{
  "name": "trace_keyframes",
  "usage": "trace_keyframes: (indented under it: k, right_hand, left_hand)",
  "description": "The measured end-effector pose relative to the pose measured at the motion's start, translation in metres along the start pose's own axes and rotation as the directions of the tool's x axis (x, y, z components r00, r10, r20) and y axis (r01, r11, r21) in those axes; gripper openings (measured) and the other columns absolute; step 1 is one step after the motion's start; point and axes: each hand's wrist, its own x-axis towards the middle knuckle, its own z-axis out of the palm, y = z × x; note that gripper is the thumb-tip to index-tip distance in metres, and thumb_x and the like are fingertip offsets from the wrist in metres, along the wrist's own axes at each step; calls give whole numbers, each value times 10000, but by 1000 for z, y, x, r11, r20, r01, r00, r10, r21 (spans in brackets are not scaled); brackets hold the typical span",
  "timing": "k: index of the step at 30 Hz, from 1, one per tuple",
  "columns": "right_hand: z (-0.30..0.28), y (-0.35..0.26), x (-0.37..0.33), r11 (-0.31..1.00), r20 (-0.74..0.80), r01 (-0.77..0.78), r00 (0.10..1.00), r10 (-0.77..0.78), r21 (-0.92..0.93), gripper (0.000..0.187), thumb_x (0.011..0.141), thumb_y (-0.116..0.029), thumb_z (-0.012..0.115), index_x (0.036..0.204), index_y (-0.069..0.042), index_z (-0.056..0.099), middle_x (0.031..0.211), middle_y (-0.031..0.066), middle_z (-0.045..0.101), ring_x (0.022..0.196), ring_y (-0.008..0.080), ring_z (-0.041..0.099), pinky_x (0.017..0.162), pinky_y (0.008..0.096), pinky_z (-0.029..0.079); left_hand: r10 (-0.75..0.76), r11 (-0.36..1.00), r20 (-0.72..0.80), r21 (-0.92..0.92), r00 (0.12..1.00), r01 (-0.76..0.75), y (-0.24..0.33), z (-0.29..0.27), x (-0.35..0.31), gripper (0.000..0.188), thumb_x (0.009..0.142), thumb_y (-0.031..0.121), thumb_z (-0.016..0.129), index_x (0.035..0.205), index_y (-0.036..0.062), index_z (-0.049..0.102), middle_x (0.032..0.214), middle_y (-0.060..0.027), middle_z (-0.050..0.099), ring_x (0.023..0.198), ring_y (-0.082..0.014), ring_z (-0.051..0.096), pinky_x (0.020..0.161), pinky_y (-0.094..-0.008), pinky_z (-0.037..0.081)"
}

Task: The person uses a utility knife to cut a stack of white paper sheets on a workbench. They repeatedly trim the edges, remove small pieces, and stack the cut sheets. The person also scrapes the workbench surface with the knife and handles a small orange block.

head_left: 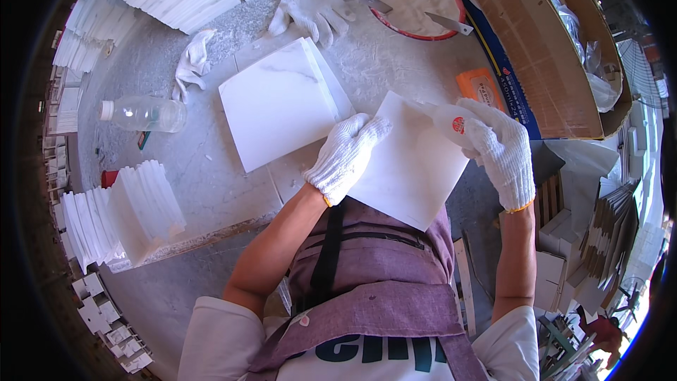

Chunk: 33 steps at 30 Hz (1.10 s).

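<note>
Both my hands wear white knitted gloves with yellow cuffs. A square white tile [405, 169] is tilted in front of my apron, and my left hand [347, 156] is closed on its left edge, thumb over the face. My right hand [502, 152] grips a small whitish squeeze bottle [450, 124] with a red mark. The bottle lies on its side above the tile's upper right part, its nozzle pointing left. Just left of my left hand, a stack of white marble-look tiles [278, 102] rests on the dusty work table [211, 190].
Beyond the tile stack lie loose white gloves [310, 13]. A red-rimmed bowl [416, 3] holds pale paste and scrapers. An orange box [481, 88] and a large cardboard carton [543, 42] stand at right. A clear bottle [148, 113] and upright tiles [144, 204] are at left.
</note>
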Motion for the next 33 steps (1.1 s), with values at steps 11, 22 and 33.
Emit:
trace_keyframes:
  k: [11,22,33]
  right_hand:
    - [-17,14,-6,918,49,-115,993,104,379,577,902,-323,634,1333,52,548,903,125,685,717,132,665,572,232,486]
    - [17,32,29,797,176,-101,984,-7,596,609,923,-409,664,1335,11,504,1121,111,605,998,183,608,836,320,530]
    - [89,13,83,935,-132,239,951,-280,-263,346,883,-254,682,1178,-83,623,1052,172,704,929,315,693,793,382,528]
  left_hand:
    - [-94,996,-6,-13,996,94,7,-1,-4,280,979,298,618,1015,22,655,864,44,581,800,-32,493,701,-220,428]
    - [-22,973,-135,-232,991,-10,24,-38,-55,196,992,193,598,1044,9,640,897,16,605,833,-43,532,744,-210,450]
    - [58,993,-268,-83,962,-83,18,-70,-65,226,1005,206,575,987,-11,634,855,26,576,825,-46,490,734,-229,432]
